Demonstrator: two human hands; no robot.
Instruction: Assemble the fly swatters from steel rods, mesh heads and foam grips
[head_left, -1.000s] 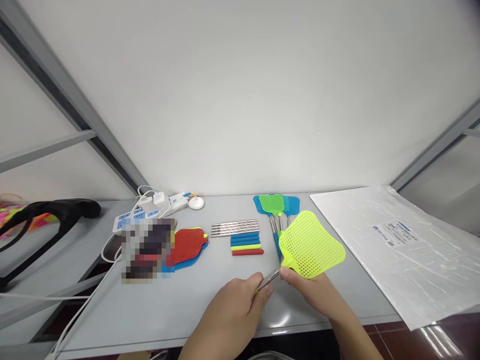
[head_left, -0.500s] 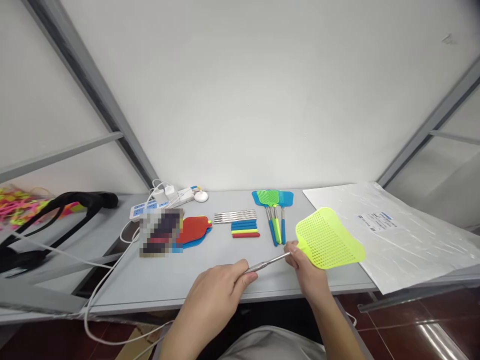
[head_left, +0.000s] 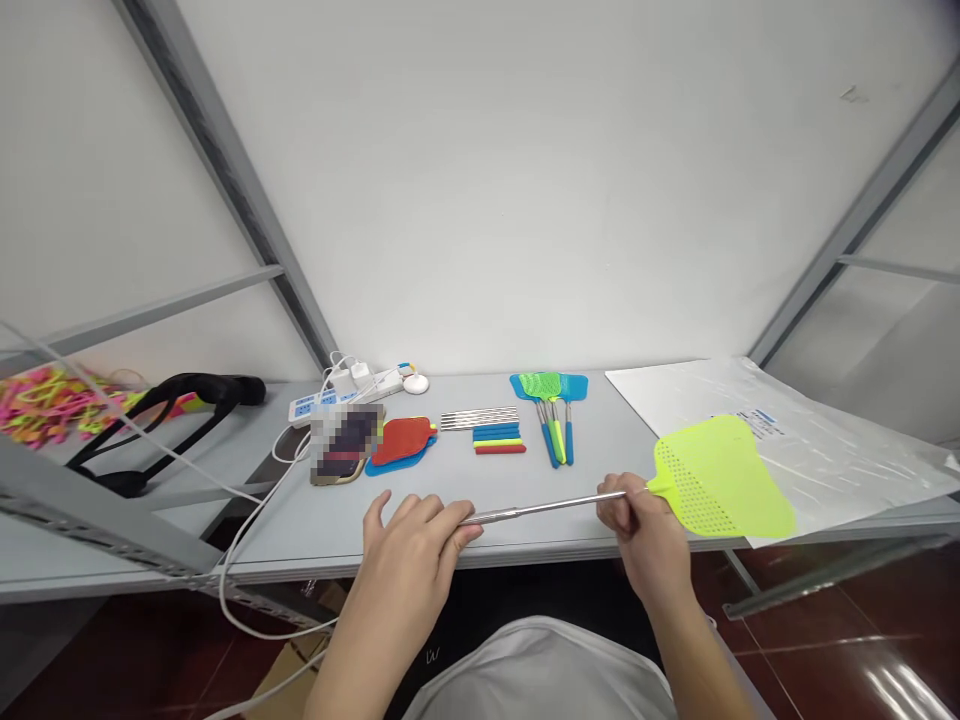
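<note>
Between my two hands stretches a metal telescopic rod (head_left: 555, 506) with a yellow fly swatter head (head_left: 720, 478) at its right end. My left hand (head_left: 420, 540) pinches the thicker left end of the rod between thumb and fingers. Close to the neck of the swatter head, my right hand (head_left: 645, 530) is closed round the rod. Beyond them lie several bare metal rods (head_left: 480, 418), blue, yellow and red grips (head_left: 499, 438), and red and blue swatter heads (head_left: 401, 443). Several assembled fly swatters (head_left: 555, 420) with blue and green heads lie further right.
A white wrapped sheet (head_left: 795, 440) covers the table's right side. On the left are a blurred-out phone (head_left: 349, 445), a power strip (head_left: 315, 405) with trailing white cables, a black strap-like frame (head_left: 180, 420) and a bright multicoloured pile (head_left: 60, 405). Metal posts (head_left: 247, 190) flank the table.
My hands have moved apart, and more of the rod shows between them. The swatter head has shifted right, over the white sheet. The camera view has also shifted slightly.
</note>
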